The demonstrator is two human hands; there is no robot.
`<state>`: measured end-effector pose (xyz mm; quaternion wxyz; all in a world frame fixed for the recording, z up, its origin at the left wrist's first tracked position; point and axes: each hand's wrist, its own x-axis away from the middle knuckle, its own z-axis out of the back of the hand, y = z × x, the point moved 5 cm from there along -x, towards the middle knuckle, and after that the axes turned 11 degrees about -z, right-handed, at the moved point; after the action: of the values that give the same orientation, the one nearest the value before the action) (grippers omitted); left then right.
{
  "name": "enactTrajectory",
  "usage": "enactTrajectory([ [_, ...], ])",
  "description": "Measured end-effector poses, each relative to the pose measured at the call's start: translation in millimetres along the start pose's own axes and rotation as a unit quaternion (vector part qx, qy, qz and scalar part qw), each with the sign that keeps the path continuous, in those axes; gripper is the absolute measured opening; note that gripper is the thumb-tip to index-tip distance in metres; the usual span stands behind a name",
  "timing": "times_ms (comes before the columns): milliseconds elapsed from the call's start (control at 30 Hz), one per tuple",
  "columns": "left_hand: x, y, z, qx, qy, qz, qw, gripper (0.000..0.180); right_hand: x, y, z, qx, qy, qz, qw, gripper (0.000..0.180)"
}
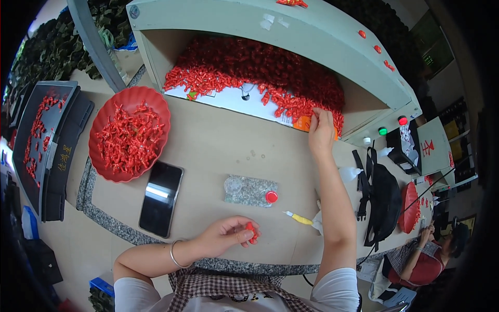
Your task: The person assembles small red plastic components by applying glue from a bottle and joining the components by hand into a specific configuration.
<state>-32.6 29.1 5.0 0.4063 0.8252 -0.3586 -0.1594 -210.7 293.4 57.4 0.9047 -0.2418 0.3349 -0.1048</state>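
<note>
My left hand (227,235), with a bangle on its wrist, is closed above the table's near edge. Between its thumb and fingers is a small glossy red plastic piece (251,233). My right hand (322,130) reaches to the front right of a heap of similar red pieces (291,99) lying on white card inside a pale shelf box (234,21). Its fingers are bent together at the heap's edge; what is between them is too small to make out. In front of me lies a speckled stone slab (249,195) bearing a clear round dish (233,184) and a red cap (271,197).
Left stand a scalloped red bowl (162,112) of red pieces, a black phone (162,197) and a grey bin (57,171). A yellow-bodied pointed tool (301,219) lies by my right forearm. Beyond are a white squeeze bottle (349,173), a black bag (383,203) and another person (421,260).
</note>
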Motion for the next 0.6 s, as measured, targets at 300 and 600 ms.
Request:
enactTrajectory([
  [300,-1,-4,3,-0.016,0.018,0.005,1.0,0.028,62,-53,67,-0.219,-0.155,-0.05,0.962,0.012],
  [600,-6,-1,-5,-0.029,0.042,-0.002,0.999,0.021,181,-88,89,-0.406,-0.3,-0.142,0.852,0.02],
])
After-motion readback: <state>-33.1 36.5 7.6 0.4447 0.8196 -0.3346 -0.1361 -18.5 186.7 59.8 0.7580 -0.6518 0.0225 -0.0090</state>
